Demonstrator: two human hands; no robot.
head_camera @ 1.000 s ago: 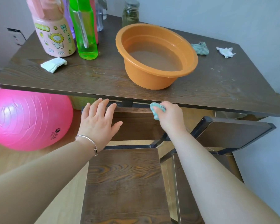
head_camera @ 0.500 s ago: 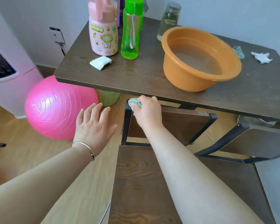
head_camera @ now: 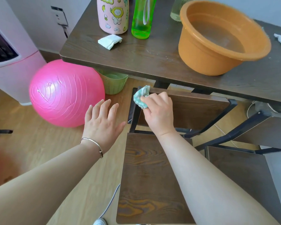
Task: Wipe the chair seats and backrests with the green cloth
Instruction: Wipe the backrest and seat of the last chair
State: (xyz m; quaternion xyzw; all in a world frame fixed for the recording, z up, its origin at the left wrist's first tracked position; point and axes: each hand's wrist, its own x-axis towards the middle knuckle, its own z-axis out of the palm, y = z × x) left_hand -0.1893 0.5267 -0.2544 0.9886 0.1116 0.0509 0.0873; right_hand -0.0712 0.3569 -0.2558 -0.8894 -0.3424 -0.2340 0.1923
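Well to the left of the backrest (head_camera: pixel 193 111), a pink ball (head_camera: pixel 66 93) lies on the floor. Between ball and backrest the left hand (head_camera: pixel 102 125) hovers over the floor, fingers straight and spread. It holds nothing and touches no part of the chair. That is the first risk: with nothing bracing the frame, a firm sideways stroke is likely to skid or rock the chair rather than scrub it.

At the backrest's upper left corner is the green cloth (head_camera: pixel 141 97), bunched into a wad. The right hand (head_camera: pixel 159 114) is curled round it, the thumb pinning it at the top edge. Whether the wad bears on the wood or only on the dark metal upright beside it cannot be told from this angle. So small a wad covers a narrow strip, so patches could be missed. It could also slip from the fingers and drop past the backrest's left side.

Below the backrest is the seat (head_camera: pixel 151 176). Just above the backrest runs the edge of the table (head_camera: pixel 152 59), and knuckles travelling along the top rail could strike it. Above and to the right of the backrest an orange basin (head_camera: pixel 217 41) of water stands near that edge, and a knock to the table might slosh it. Right of the backrest a second chair (head_camera: pixel 243 172) stands close, which crowds the elbow.
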